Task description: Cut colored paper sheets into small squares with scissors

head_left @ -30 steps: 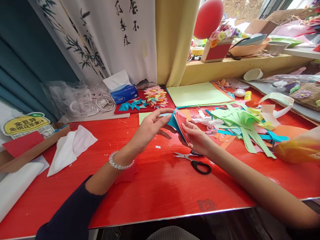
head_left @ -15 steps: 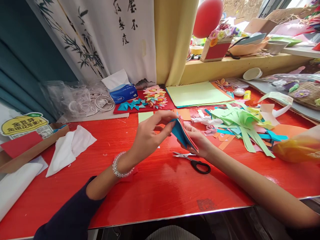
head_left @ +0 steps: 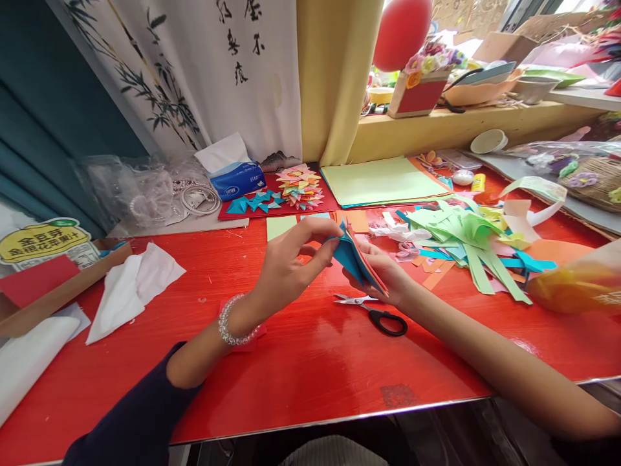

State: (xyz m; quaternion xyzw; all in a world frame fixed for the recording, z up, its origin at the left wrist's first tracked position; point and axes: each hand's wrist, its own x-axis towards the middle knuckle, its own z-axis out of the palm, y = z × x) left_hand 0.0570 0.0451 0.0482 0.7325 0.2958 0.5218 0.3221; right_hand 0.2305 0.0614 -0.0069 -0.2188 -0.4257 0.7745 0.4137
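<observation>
Over the middle of the red table, both hands hold a small stack of coloured paper (head_left: 356, 262), blue on the near face with red and orange edges behind. My left hand (head_left: 303, 252), with a clear bead bracelet on its wrist, pinches the stack's upper left corner between thumb and fingers. From the right side my right hand (head_left: 383, 268) grips the stack, its fingers partly hidden behind the paper. Just below, scissors (head_left: 383, 317) with black handles lie on the table, blades pointing left. A red paper piece (head_left: 250, 343) lies partly hidden under my left wrist.
Cut paper strips (head_left: 466, 233) are heaped on the right. Behind lie large green sheets (head_left: 388, 182), a folded-paper cluster (head_left: 299, 188) and a blue tissue pack (head_left: 235, 180). White tissues (head_left: 130, 285) and a cardboard box (head_left: 72, 285) are on the left; the table's front edge (head_left: 330, 422) is near me.
The blue front sheet's upper part bends slightly more at my left fingertips. Both hands keep nearly the same place, and the whole view shifts a little.
</observation>
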